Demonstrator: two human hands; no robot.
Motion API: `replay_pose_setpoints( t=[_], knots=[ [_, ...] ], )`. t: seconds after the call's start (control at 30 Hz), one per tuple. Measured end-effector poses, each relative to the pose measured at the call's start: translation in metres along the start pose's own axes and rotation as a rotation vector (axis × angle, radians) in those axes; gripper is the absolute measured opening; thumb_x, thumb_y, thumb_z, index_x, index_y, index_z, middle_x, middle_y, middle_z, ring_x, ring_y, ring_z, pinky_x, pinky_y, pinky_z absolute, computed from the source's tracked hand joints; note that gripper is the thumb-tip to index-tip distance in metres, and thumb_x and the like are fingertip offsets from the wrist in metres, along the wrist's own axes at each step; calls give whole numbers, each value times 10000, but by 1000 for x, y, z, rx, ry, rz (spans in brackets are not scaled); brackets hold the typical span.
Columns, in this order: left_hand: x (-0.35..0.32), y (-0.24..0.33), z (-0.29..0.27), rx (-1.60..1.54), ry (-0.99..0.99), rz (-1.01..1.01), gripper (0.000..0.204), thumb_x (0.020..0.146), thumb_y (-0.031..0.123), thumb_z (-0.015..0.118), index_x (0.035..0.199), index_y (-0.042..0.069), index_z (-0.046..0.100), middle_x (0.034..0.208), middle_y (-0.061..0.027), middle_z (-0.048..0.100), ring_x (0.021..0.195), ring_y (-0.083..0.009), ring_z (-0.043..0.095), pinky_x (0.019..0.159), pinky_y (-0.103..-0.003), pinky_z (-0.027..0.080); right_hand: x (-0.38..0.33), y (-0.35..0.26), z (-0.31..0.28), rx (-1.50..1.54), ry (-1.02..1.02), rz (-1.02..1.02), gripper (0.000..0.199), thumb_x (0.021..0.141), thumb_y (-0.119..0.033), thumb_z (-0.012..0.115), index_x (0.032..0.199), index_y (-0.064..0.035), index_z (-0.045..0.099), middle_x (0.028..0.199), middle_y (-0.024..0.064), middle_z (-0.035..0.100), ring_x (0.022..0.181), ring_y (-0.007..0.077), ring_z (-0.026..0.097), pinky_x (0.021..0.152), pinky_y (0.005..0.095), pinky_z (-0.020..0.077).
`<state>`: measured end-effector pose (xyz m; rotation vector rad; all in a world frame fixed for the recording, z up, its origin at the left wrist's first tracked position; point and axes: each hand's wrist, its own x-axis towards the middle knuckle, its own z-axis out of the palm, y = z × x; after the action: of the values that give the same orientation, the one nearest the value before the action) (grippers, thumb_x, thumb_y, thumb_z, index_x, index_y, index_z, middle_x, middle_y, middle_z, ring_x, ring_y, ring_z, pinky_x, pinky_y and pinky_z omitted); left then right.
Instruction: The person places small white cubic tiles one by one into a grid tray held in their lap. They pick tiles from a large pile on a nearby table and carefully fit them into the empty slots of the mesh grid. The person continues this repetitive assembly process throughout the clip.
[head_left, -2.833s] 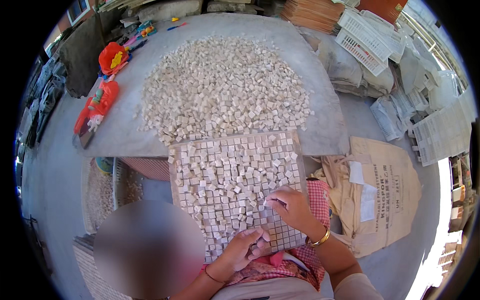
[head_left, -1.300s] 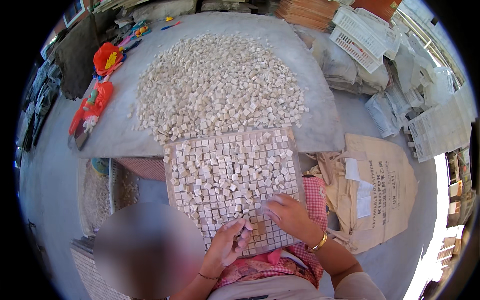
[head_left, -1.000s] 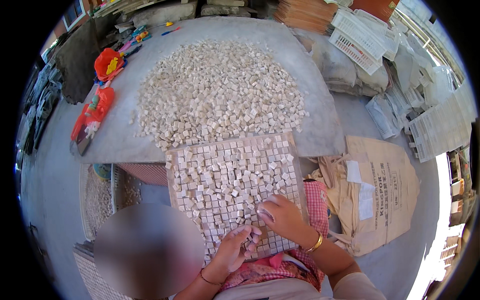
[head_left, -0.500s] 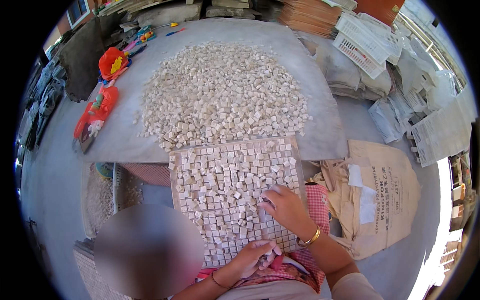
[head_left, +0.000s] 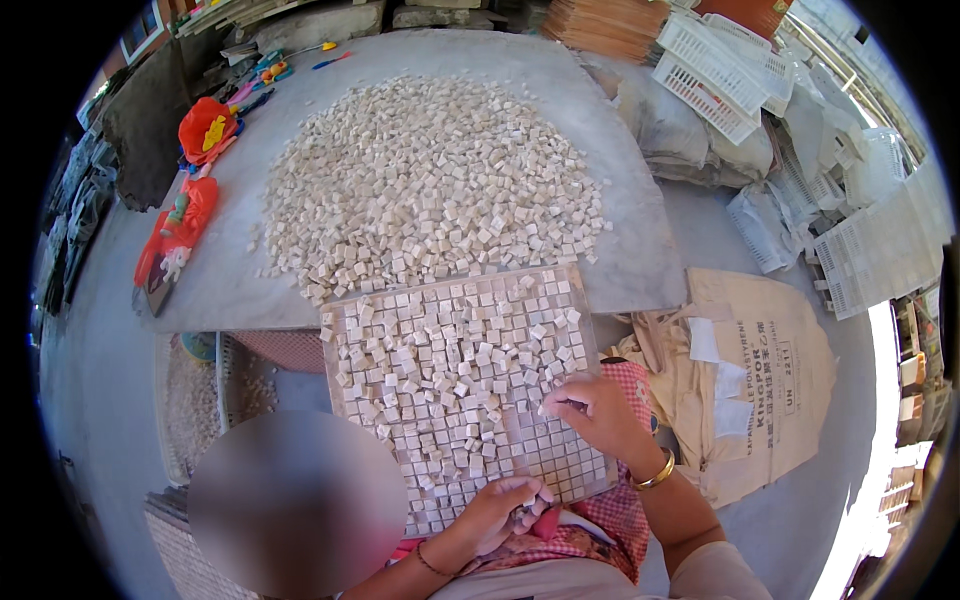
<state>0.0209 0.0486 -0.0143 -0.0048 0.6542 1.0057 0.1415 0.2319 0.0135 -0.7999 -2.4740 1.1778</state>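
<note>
Mosaic work fills the middle of the view: a square grid tray [head_left: 340, 330] lies tilted on the person's lap and against the near edge of the grey stone table [head_left: 640, 250], its far edge touching the slab. The tray's near rows hold small cream stone cubes [head_left: 470, 400] seated flat in their cells; farther up, loose cubes lie jumbled across the grid.

Behind the tray, a broad heap of loose cream cubes [head_left: 430, 180] spreads over the table.

The right hand [head_left: 595, 415], with a gold bangle at the wrist, rests on the tray's right side, its fingers pinched together on a single cube at the edge of the loose ones. The left hand [head_left: 500, 510] sits at the tray's near edge, fingers curled closed; whether they grip a cube cannot be told.

Right of the tray, a tan paper sack [head_left: 770, 380] with dark print lies flat on the floor, its long axis running away from the person. White plastic lattice crates [head_left: 720, 70] stand beyond the table's far right corner. Red plastic bags [head_left: 190, 210] lie along the table's left edge.
</note>
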Motion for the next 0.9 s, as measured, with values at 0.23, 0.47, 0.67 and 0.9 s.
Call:
replay_pose_setpoints(
  t=[0.23,0.47,0.67,0.9],
  knots=[
    [1,1,3,10,22,-30,282,925,270,533,907,-3,598,694,-4,522,572,-80,450,473,-204,347,-3,-3,15,-263,56,-52,96,777,-154,647,806,-63,632,772,86,593,749,286,568,671,379,456],
    [2,1,3,20,22,-56,263,923,258,532,920,2,595,692,-7,523,559,-82,442,472,-206,348,0,-1,9,-335,-63,-159,101,761,-138,651,826,-66,621,803,87,568,752,278,557,664,382,454],
    [5,-2,-2,16,-10,-42,226,922,226,529,961,15,601,780,1,541,663,-79,490,577,-207,407,7,-13,12,-372,-32,-147,158,753,-141,659,884,-74,600,838,73,560,827,261,568,691,361,470],
    [4,-3,-8,37,-57,-30,230,929,223,519,1010,24,600,851,-2,548,741,-86,511,674,-212,441,23,-16,17,-415,-92,-239,212,724,-151,671,904,-76,586,860,66,544,848,258,566,698,348,470]
  ],
)
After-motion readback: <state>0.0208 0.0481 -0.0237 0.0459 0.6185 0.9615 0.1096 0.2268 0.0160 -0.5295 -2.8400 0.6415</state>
